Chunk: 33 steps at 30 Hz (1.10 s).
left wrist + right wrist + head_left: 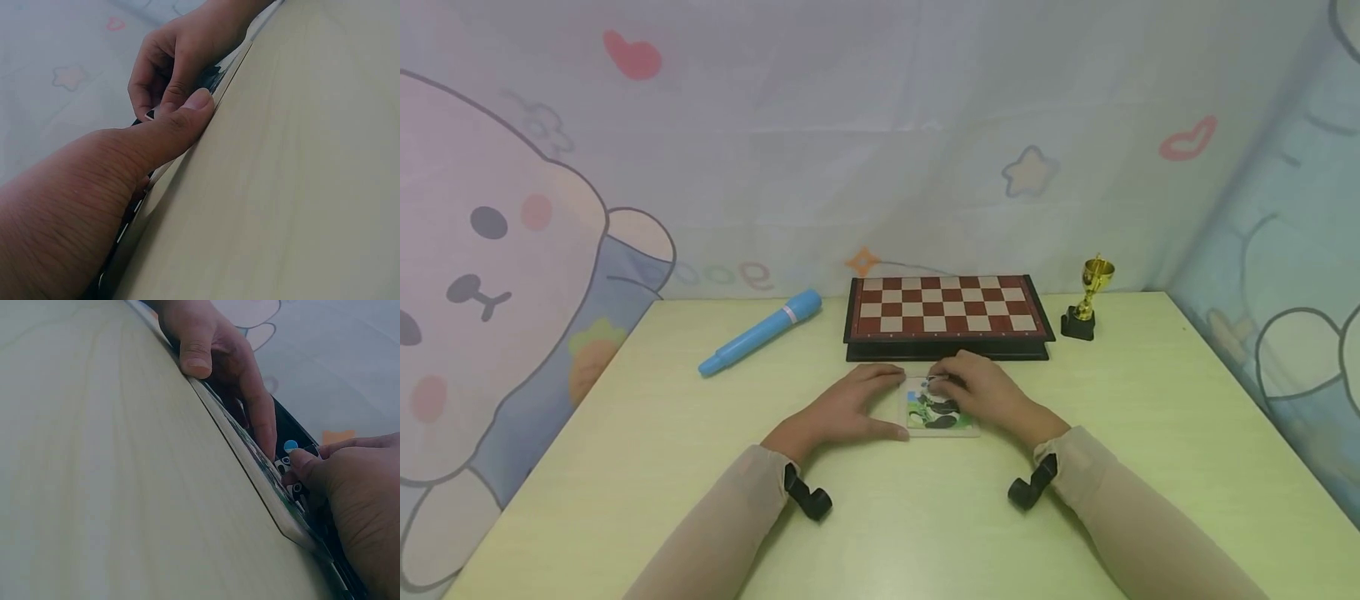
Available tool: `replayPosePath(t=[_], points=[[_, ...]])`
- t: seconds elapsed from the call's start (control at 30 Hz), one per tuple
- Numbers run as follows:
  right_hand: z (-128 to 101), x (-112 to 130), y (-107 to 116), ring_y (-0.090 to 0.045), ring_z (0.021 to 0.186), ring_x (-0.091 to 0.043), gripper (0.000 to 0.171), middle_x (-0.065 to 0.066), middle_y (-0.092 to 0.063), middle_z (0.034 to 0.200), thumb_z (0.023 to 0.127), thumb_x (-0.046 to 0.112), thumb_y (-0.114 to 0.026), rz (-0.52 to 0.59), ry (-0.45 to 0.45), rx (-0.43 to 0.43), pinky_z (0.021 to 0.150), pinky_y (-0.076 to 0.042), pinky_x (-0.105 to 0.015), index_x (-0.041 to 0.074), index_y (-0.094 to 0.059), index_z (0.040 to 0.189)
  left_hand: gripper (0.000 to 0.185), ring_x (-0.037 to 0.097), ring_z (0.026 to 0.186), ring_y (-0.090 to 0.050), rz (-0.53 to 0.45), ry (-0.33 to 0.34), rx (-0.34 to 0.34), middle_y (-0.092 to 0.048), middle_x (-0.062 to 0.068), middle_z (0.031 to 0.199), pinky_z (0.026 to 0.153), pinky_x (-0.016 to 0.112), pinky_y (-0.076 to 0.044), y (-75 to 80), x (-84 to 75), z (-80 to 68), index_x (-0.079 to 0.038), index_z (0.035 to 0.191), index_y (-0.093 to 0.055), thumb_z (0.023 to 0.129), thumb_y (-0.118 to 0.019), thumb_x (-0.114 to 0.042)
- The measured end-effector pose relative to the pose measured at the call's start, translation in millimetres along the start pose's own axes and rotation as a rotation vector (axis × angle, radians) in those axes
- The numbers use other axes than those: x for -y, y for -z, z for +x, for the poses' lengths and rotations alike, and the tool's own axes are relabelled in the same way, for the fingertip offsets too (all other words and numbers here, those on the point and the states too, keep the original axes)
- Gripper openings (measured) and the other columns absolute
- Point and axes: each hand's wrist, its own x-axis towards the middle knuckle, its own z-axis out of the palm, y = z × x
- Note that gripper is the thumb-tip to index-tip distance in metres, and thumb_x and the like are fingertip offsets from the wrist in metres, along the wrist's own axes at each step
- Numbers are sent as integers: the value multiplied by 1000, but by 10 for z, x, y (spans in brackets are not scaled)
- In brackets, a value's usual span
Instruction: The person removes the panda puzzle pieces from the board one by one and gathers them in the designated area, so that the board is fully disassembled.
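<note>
Puzzle tile [934,410] flat on table [1075,500] just before chessboard [946,315], picture mostly assembled. Braced at near left corner by left hand [842,410], thumb and fingers straight against its edges. Far edge worked by right hand [988,392], fingertips curled, pinching a small piece; apparently not yet seated

Two hands, left hand [842,410] and right hand [988,392], meet over one picture tile [936,412] on one pale table [1150,467]; one chessboard [946,312] sits at 12 o'clock, one blue pen [760,332] at 10, one gold trophy [1086,300] at 2.
</note>
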Motion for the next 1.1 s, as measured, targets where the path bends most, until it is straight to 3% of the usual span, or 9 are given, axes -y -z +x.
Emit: replayPosePath(t=[0.23, 0.37, 0.47, 0.8, 0.97, 1.1], points=[[-25, -55, 1, -53, 79, -10, 19, 12, -63, 96, 99, 33, -66, 166, -41, -77, 66, -48, -30, 27, -74, 115, 99, 16, 146, -30, 15, -3, 2, -37, -6, 157, 119, 39, -28, -22, 8, 3, -21, 154, -44, 77, -64, -80], [-80, -143, 117, -58, 84, -13, 17, 12, -67, 99, 98, 37, -66, 302, -90, -121, 70, -50, -33, 32, -75, 112, 99, 16, 146, -30, 17, 1, 6, -37, -5, 157, 118, 38, -28, -19, 7, 11, -21, 154, -43, 77, -63, -80], [-176, -317, 234, -61, 86, -14, 19, 12, -70, 102, 98, 41, -65, 337, -140, -120, 71, -52, -34, 32, -74, 112, 99, 16, 146, -29, 7, 2, -1, -36, -5, 158, 118, 39, -28, -14, 4, 13, -21, 154, -43, 77, -64, -80], [-633, -872, 541, -63, 107, -23, 25, -1, -72, 113, 100, 37, -64, 202, -272, -54, 92, -50, -46, 22, -75, 116, 99, 16, 146, -30, -15, 23, 11, -36, -4, 158, 117, 38, -29, -35, 24, -26, -20, 155, -42, 78, -64, -78], [-670, -1008, 628, -63, 112, -28, 20, -5, -72, 114, 99, 27, -67, 147, -253, -49, 96, -48, -50, 17, -76, 114, 98, 16, 146, -29, -14, 18, 6, -34, -5, 158, 118, 39, -28, -39, 18, -16, -20, 155, -42, 79, -63, -78], [-660, -1052, 644, -63, 104, -23, 16, -2, -72, 110, 98, 23, -69, 131, -203, -48, 90, -50, -44, 17, -77, 110, 97, 15, 146, -29, -13, 25, -3, -35, -7, 158, 118, 38, -29, -39, 13, -1, -21, 154, -42, 79, -63, -79]])
